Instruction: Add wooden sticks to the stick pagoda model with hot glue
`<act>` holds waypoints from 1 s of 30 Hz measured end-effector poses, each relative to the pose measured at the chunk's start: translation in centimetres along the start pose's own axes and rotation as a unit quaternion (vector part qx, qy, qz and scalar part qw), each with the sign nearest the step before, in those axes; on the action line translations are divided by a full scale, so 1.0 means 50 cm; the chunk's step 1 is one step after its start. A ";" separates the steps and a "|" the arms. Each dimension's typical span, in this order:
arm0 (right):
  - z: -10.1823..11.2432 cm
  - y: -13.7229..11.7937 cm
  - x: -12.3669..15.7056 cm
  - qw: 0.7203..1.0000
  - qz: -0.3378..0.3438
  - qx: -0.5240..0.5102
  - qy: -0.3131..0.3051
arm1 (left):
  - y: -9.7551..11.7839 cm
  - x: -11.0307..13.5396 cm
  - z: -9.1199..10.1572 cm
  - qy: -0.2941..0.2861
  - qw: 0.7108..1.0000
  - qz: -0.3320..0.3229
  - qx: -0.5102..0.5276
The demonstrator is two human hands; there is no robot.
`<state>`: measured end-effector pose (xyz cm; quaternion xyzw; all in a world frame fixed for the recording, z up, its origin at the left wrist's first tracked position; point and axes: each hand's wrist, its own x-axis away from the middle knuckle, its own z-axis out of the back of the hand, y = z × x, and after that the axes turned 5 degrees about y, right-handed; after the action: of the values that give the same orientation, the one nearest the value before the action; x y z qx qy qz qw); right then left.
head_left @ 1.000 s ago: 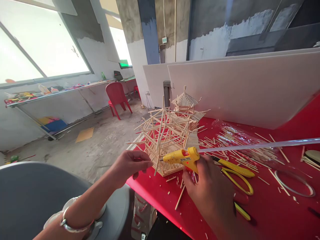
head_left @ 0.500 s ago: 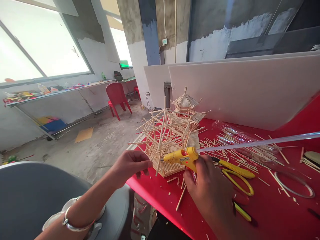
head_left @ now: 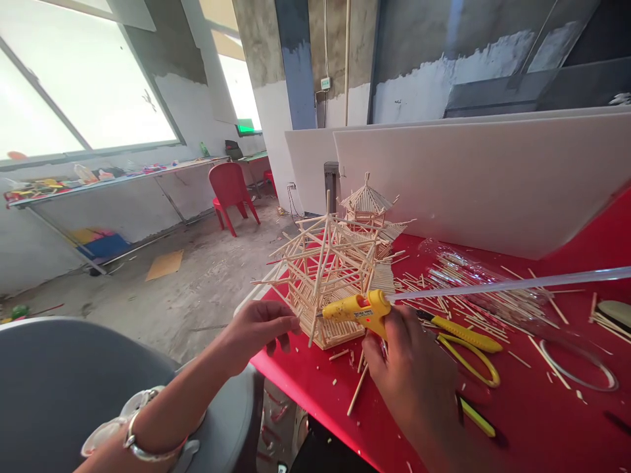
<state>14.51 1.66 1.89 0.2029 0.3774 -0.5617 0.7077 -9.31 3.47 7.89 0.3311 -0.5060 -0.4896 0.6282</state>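
Note:
My right hand (head_left: 411,368) is wrapped round a yellow hot glue gun (head_left: 357,311), with a long clear glue stick (head_left: 513,284) trailing from its back. The gun's nozzle touches or nearly touches the front corner of a pavilion model (head_left: 323,269) made of thin wooden sticks. At the left of that corner, my left hand (head_left: 263,328) has thumb and forefinger pinched together; whatever is between them is hidden. The model has an open roof frame with a tall centre stick. Behind it stands a finished-looking wooden stick tower (head_left: 367,200) with a slatted roof.
Loose sticks and a plastic bag of sticks (head_left: 493,286) lie on the red table (head_left: 394,420). Yellow-handled pliers (head_left: 468,332), a yellow cutter (head_left: 477,417) and a clear ring (head_left: 611,381) lie at the right. White boards (head_left: 468,177) stand behind. A grey chair (head_left: 89,374) is at my left.

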 end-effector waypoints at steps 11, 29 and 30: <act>0.003 0.003 0.007 1.000 0.015 0.002 0.003 | -0.002 -0.001 -0.004 -0.011 1.000 -0.008 -0.007; 0.011 0.007 0.010 1.000 0.011 -0.014 0.004 | 0.002 0.004 -0.011 -0.010 1.000 -0.005 0.003; 0.012 0.008 0.010 1.000 0.015 -0.014 0.007 | 0.003 0.005 -0.012 -0.010 1.000 -0.005 0.004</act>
<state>15.12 1.03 1.82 0.2026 0.3865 -0.5444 0.7164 -8.70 3.22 7.96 0.3315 -0.5124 -0.4937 0.6195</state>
